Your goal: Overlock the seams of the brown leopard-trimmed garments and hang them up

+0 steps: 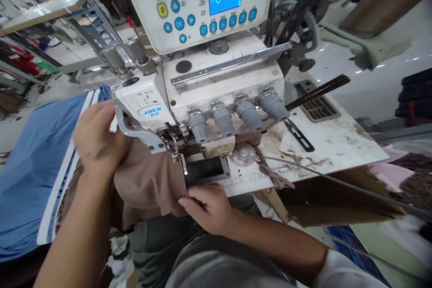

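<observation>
Brown fabric (148, 180) lies under the needle area of a white sewing machine (222, 72) and hangs over the table's front edge. My right hand (211, 207) pinches the fabric's right edge between thumb and fingers, just in front of the needle plate. Beside the machine's left end, my left hand (99, 137) is raised over the left part of the fabric, near the grey curved lever (135, 130). It is blurred and its fingertips are hidden, so what it holds, if anything, cannot be made out.
Blue fabric with white stripes (30, 157) lies at the left. Tweezers (320, 90) and a black slotted tool (300, 137) are on the right of the machine table (354, 148). A cardboard box (324, 202) sits below, and a grey cable crosses it.
</observation>
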`<state>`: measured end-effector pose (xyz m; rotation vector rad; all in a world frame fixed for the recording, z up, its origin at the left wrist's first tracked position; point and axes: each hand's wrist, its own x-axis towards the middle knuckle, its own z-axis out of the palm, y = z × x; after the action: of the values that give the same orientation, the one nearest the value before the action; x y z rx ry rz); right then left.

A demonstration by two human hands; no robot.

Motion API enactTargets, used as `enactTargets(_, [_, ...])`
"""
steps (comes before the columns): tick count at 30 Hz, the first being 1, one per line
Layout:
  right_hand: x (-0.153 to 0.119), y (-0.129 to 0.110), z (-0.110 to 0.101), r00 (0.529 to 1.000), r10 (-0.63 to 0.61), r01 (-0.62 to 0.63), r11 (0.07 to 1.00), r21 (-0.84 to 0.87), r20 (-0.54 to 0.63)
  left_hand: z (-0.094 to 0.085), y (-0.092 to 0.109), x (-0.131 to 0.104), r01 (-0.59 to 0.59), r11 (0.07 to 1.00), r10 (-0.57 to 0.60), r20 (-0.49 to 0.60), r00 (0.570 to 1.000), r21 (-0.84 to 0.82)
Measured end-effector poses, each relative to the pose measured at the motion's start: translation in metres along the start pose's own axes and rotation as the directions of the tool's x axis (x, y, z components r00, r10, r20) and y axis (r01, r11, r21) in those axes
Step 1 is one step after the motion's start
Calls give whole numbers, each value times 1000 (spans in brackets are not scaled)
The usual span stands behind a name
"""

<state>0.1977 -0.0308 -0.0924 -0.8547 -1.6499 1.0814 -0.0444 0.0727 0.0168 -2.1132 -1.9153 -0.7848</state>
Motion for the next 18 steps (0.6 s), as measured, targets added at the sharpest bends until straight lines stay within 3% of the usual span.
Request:
enactTargets(2, [-6,3,2,1000,-7,7,1000,12,22,-26,17,-42,-107,994,108,-54,993,26])
enactTargets(4, [-11,7,3,998,-36,35,999,22,46,-40,34,-83,-337,938,345,119,931,-84])
enactTargets(5, [-12,8,4,998,-42,41,999,26,53,-41,42,-98,-394,919,395,128,910,-35])
enactTargets(7, [-13,11,5,999,-12,10,999,36,53,-34,53,-111,-489,871,480,143,866,36])
enactTargets(10, [-12,12,6,999,32,-33,999,23,44,-17,53,-99,-529,849,525,130,841,-11])
enactTargets(13, [-14,13,8,996,-38,42,998,-53,81,-13,39,-97,-492,858,511,158,845,-145])
enactTargets(15, [-16,13,9,993,-64,74,992,-100,97,-13,30,-125,-413,884,443,106,891,-218])
enactTargets(17, [-17,14,9,994,-50,63,989,-133,96,-4,27,-176,-219,913,237,9,972,-343])
enactTargets(18, [-17,14,9,995,-32,46,989,-144,94,3,26,-205,-18,902,19,-2,1000,-432])
